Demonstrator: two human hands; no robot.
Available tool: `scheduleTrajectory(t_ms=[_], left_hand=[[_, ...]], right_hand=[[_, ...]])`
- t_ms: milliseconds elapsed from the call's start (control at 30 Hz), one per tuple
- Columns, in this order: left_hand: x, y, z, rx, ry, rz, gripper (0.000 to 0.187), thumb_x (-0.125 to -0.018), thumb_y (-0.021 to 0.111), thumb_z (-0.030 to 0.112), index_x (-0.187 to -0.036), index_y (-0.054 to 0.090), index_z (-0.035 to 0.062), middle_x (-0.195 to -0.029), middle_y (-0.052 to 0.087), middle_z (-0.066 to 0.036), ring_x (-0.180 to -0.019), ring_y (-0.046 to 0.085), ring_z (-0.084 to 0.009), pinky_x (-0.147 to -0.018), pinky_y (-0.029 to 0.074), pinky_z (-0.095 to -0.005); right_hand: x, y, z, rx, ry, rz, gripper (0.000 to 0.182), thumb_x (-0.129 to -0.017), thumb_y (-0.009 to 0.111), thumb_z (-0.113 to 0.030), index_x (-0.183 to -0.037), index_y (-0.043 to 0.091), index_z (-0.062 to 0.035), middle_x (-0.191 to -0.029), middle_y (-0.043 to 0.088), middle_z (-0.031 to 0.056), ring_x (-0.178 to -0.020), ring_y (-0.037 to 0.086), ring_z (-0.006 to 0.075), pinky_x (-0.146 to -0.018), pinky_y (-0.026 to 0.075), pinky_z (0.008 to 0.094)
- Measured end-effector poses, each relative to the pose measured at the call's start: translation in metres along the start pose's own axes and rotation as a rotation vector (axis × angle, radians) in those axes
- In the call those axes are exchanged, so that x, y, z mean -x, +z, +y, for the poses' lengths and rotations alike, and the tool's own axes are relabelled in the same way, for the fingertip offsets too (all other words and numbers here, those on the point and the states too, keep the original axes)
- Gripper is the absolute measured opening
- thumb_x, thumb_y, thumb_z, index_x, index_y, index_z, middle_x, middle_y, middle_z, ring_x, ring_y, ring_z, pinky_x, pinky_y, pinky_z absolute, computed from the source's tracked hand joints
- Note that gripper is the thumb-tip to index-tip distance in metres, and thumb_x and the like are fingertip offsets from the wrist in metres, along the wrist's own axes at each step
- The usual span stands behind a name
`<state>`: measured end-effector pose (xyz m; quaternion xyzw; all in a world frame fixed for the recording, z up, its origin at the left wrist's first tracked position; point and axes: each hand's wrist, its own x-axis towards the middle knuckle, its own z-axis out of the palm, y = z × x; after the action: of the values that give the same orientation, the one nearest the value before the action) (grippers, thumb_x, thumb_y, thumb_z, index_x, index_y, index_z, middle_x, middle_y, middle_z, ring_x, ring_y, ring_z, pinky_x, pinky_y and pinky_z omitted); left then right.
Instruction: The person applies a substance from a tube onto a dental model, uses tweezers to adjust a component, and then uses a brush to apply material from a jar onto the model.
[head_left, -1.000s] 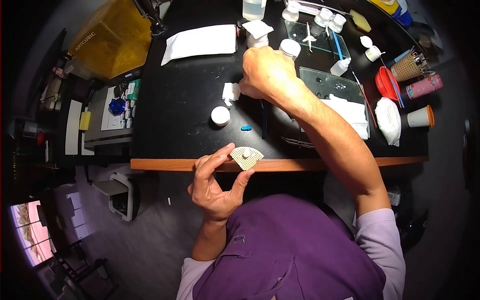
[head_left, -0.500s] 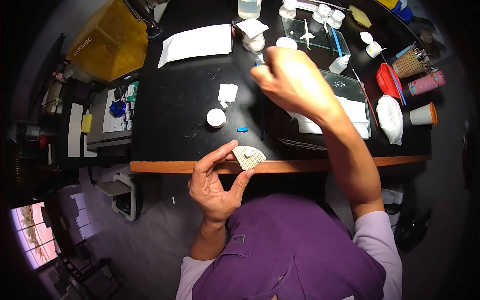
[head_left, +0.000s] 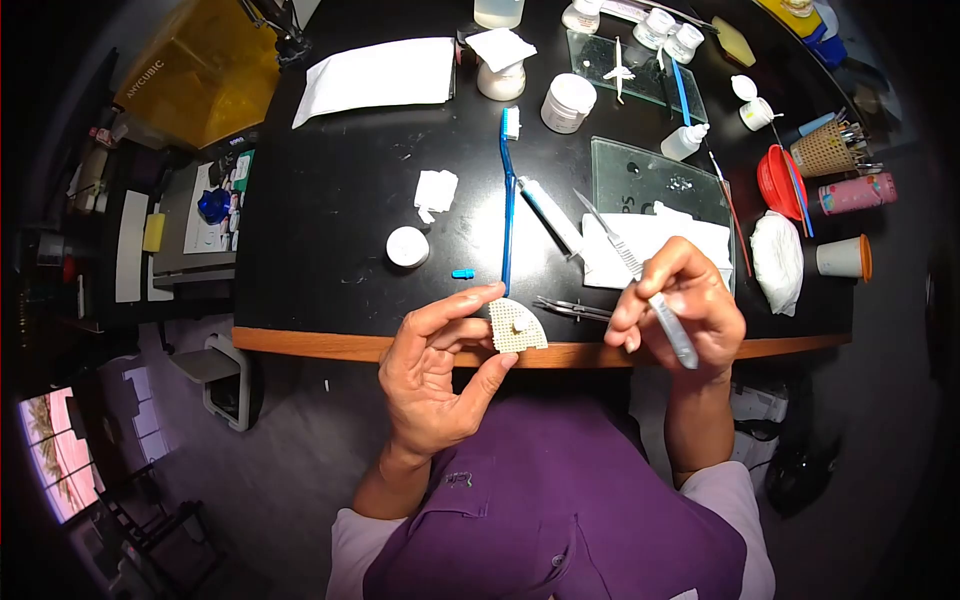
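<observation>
Perforated wedge pinched by left hand (right hand grips scalpel).

black table with wood edge, blue toothbrush, white cap, glass plate, paper sheet, probably tweezers

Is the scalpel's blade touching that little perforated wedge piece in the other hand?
Apart. The head view shows the scalpel pointing away from the wedge piece.

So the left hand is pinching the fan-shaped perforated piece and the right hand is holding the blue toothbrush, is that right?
Not quite. The left hand does pinch the cream fan-shaped perforated piece, but the right hand holds a slim metal scalpel-like tool. The blue toothbrush lies on the black table, as the head view shows.
</observation>
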<state>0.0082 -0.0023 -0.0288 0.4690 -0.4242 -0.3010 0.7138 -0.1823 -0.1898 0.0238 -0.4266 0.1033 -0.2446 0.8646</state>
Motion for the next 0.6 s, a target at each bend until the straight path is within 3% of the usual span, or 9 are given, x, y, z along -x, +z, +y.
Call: scheduleTrajectory(t_ms=[67,167,267,367,400,533,600], left_hand=[[-0.001,0.003,0.000,0.033,-0.011,-0.001,0.060,-0.084,0.074,-0.020,-0.138,0.049,-0.0092,-0.140,0.061,-0.034,-0.113,0.074,-0.0278,-0.096,0.064,-0.0343],[-0.001,0.005,-0.001,0.057,-0.018,-0.020,0.059,-0.084,0.073,-0.022,-0.138,0.049,-0.0106,-0.140,0.061,-0.033,-0.114,0.074,-0.0282,-0.095,0.065,-0.0328],[-0.001,0.004,-0.001,0.048,-0.025,-0.040,0.060,-0.084,0.072,-0.022,-0.139,0.049,-0.0115,-0.140,0.061,-0.033,-0.116,0.074,-0.0294,-0.096,0.065,-0.0327],[-0.002,0.001,-0.001,-0.005,-0.025,-0.089,0.064,-0.085,0.070,-0.023,-0.142,0.045,-0.0104,-0.140,0.059,-0.036,-0.116,0.073,-0.0303,-0.096,0.065,-0.0343],[-0.002,-0.001,-0.001,-0.029,-0.025,-0.109,0.065,-0.085,0.070,-0.023,-0.144,0.044,-0.0097,-0.141,0.058,-0.038,-0.116,0.073,-0.0306,-0.096,0.065,-0.0351],[-0.002,-0.002,0.000,0.003,-0.054,-0.111,0.065,-0.085,0.070,-0.023,-0.144,0.043,-0.0102,-0.141,0.058,-0.039,-0.114,0.073,-0.0301,-0.096,0.064,-0.0353],[-0.003,-0.003,0.000,0.020,-0.062,-0.122,0.066,-0.085,0.070,-0.023,-0.144,0.043,-0.0103,-0.141,0.058,-0.039,-0.114,0.074,-0.0296,-0.096,0.064,-0.0352]], right_hand=[[0.002,-0.011,0.006,-0.182,-0.110,-0.086,0.026,-0.101,0.057,-0.011,-0.118,0.056,0.0077,-0.111,0.073,0.0345,-0.104,0.076,0.0443,-0.083,0.066,0.0396],[0.004,-0.027,0.011,0.148,-0.275,-0.055,0.029,-0.101,0.070,-0.009,-0.121,0.057,0.0075,-0.102,0.075,0.0313,-0.092,0.080,0.0362,-0.072,0.066,0.0354],[-0.002,-0.008,0.013,0.353,-0.394,0.087,0.027,-0.103,0.070,-0.011,-0.119,0.059,0.0081,-0.091,0.074,0.0246,-0.074,0.077,0.0252,-0.061,0.060,0.0281],[-0.008,-0.011,0.018,0.618,-0.612,0.147,0.029,-0.106,0.068,-0.016,-0.119,0.062,0.0090,-0.080,0.069,0.0167,-0.061,0.066,0.0170,-0.054,0.051,0.0240],[-0.016,-0.011,0.023,0.730,-0.739,0.183,0.023,-0.110,0.061,-0.015,-0.117,0.058,0.0066,-0.070,0.059,0.0096,-0.054,0.054,0.0123,-0.051,0.044,0.0235],[-0.018,0.002,0.026,0.508,-0.720,0.223,0.014,-0.113,0.048,-0.014,-0.110,0.048,0.0000,-0.067,0.053,0.0064,-0.051,0.049,0.0101,-0.048,0.038,0.0240],[-0.017,0.006,0.032,0.519,-0.646,0.261,0.014,-0.113,0.049,-0.013,-0.109,0.048,0.0007,-0.066,0.052,0.0061,-0.050,0.048,0.0103,-0.048,0.039,0.0241]])
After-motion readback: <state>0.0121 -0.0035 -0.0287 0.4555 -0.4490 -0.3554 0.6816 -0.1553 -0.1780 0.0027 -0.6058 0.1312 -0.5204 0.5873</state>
